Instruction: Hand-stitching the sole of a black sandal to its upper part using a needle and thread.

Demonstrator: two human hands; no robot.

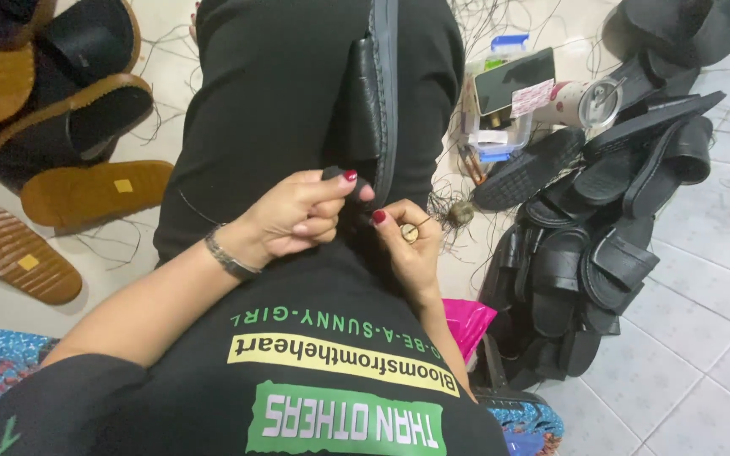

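Mid-stitch, I judge. My left hand (297,215) pinches the strap edge of the black sandal (379,93) lying on my lap; my right hand (405,245) is closed round a thin needle (418,226), probably threaded, hard to see. One sandal in work. Far left on the floor: roughly five tan soles (95,192). Far right: finished black pile (601,219), too tangled to count.

On the floor at the upper right stands a clear plastic box (500,127) with a blue lid part. A dark phone (513,78) lies on it, its screen black. Beside the phone is a small pink-white label (532,97). Two tan soles at left each carry a small yellow square sticker (123,186), (28,263). A pink bag (469,323) lies near the black shirt.
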